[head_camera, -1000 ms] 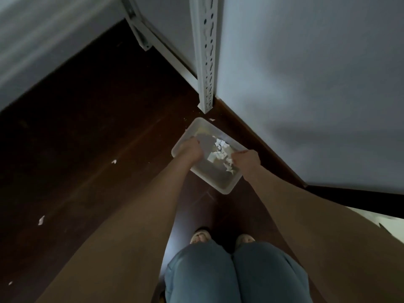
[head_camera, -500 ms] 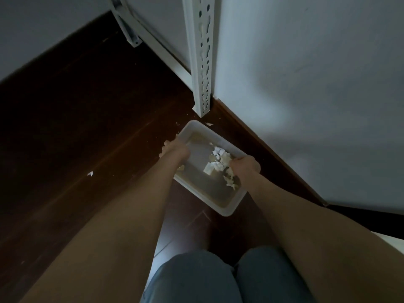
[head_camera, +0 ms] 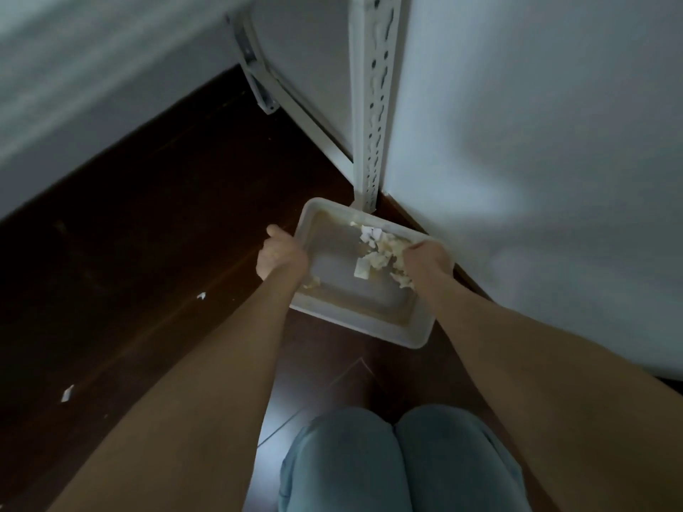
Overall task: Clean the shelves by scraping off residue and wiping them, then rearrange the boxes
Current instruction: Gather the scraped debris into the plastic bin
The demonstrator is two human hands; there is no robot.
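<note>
Low beside the shelf post point(head_camera: 373, 105), the plastic tray point(head_camera: 354, 325) of paper scraps point(head_camera: 380, 253) is held by both side rims, left grip point(head_camera: 282, 258) and right grip point(head_camera: 428, 258) each clenched on one. It looks light, stiff and slick; level two-sided holding suits it.

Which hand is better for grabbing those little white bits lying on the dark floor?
Probably the left hand. Both white bits lie on the floor on its side of the tray, while the right hand grips the opposite rim.
</note>
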